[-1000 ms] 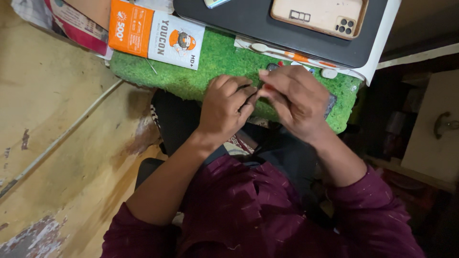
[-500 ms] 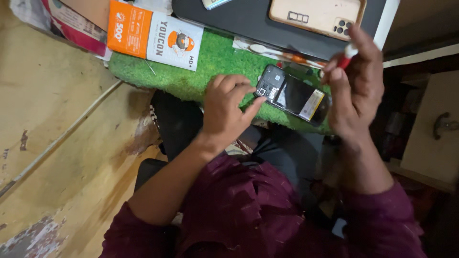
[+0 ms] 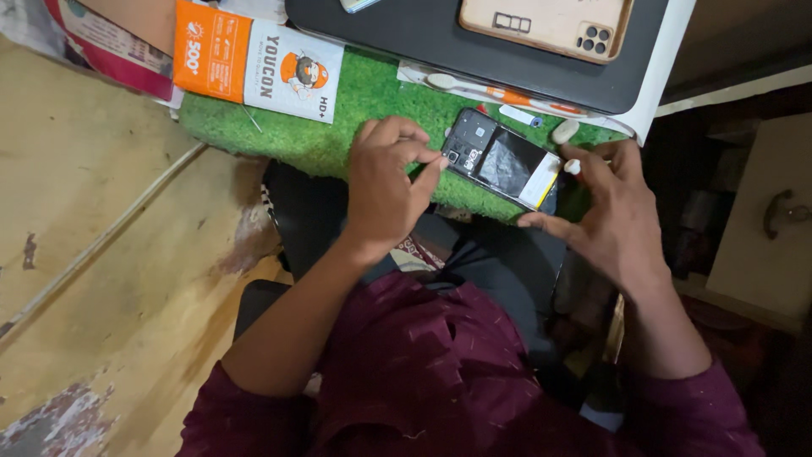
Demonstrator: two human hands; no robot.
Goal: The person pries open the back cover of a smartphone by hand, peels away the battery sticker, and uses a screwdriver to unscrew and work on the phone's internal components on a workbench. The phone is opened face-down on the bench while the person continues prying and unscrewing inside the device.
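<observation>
An opened black phone (image 3: pixel 503 158) with its back cover off lies on a green turf mat (image 3: pixel 372 97). My left hand (image 3: pixel 385 182) is curled, its pinched thumb and forefinger gripping the phone's camera end. My right hand (image 3: pixel 613 207) is spread at the phone's other end, with the forefinger tip and thumb touching that end and nothing in the palm. My maroon sleeves and dark lap fill the lower view.
Behind the mat are a dark flat tray (image 3: pixel 474 46) bearing a beige phone (image 3: pixel 545 21), a white and orange toothbrush (image 3: pixel 486 88), a small white oval piece (image 3: pixel 565 131) and an orange and white box (image 3: pixel 258 61). Worn wooden boards (image 3: pixel 93 254) lie left, a cabinet door (image 3: pixel 774 220) right.
My right hand lifted off the phone holding a red-handled thing, then came down to the phone's far end without it. The uncovered phone now shows. My left hand stayed at the camera end.
</observation>
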